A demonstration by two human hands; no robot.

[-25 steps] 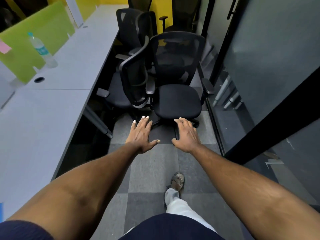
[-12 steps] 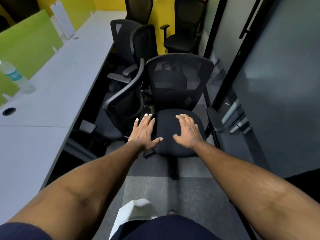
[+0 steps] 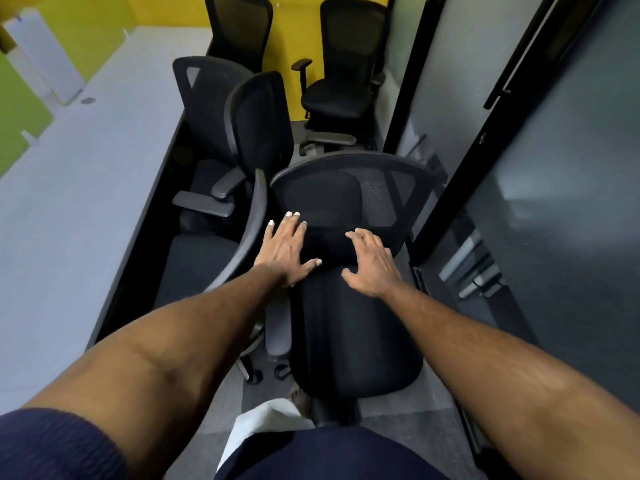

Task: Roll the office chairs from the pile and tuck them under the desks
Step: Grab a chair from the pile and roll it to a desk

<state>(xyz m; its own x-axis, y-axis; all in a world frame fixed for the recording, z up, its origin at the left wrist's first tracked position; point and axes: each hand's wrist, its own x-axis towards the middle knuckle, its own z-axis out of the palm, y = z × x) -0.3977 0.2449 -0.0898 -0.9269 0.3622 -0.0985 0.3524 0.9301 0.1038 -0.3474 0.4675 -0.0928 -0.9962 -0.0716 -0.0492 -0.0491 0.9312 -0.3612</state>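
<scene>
Chair nearer now, between desk edge and glass partition.

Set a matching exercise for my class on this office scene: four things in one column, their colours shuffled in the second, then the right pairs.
Things
1. desk
2. back wall
3. partition
4. nearest chair

Colours
A. yellow
B. black
C. pale grey
D. green

Pairs: 1-C, 2-A, 3-D, 4-B
</scene>
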